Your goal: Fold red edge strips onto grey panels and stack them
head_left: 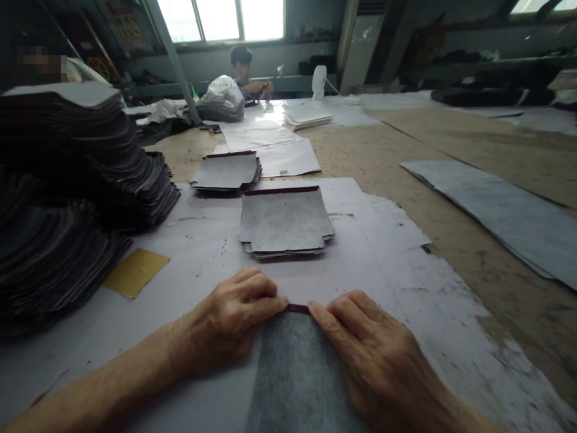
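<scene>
Grey sheet (300, 373), one, with dark red folded edge (298, 308): lying between the two hands and running back toward the person. Left hand (234, 313): fingers curled, tips pinching the edge's left end. Right hand (374, 349): fingers curled, tips pinching its right end. Stack of grey pieces (285, 219), red-edged: just beyond the hands. Second stack (228, 171): farther beyond, leftward. Yellow card (136, 272): left of the left hand.

No readable text; bag (222, 100) print blurred
</scene>
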A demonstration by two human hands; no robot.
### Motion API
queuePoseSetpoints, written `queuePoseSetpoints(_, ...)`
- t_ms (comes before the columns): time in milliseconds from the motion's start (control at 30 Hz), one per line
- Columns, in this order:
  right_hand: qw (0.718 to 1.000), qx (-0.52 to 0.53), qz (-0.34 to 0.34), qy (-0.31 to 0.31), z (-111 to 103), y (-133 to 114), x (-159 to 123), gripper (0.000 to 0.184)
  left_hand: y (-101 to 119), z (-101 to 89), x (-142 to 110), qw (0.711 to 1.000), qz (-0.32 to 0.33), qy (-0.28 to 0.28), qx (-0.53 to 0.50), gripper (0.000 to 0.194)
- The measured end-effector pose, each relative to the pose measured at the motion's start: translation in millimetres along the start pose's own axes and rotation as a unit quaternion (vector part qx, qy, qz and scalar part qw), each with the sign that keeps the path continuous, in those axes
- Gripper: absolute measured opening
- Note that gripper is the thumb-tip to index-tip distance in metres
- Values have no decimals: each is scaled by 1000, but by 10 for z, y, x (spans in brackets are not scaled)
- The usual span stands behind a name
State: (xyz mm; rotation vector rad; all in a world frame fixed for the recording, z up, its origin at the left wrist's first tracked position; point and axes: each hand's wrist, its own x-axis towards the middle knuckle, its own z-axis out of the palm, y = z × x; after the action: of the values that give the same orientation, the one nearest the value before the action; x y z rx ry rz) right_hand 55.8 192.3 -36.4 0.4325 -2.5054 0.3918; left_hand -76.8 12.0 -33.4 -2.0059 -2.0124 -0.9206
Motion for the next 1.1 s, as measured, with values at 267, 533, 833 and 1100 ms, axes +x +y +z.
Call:
queuePoseSetpoints(267, 998, -32, -31, -50, -24, -5, 15, 31, 42, 13, 45, 998, 40, -3, 48, 26)
queuePoseSetpoints(533, 996, -43, -28, -78, -21, -85, 232, 34, 47, 11, 37, 998, 36, -18, 52, 26)
queuePoseSetpoints(833, 997, -3, -61, -52, 129, -83, 210, 32, -13, -105, 26, 998, -27, 28, -55, 36)
queuePoseSetpoints(1100, 995, 72, -36, -54, 135, 9, 185, 32, 117, -297, -52, 984, -73, -138, -87, 30)
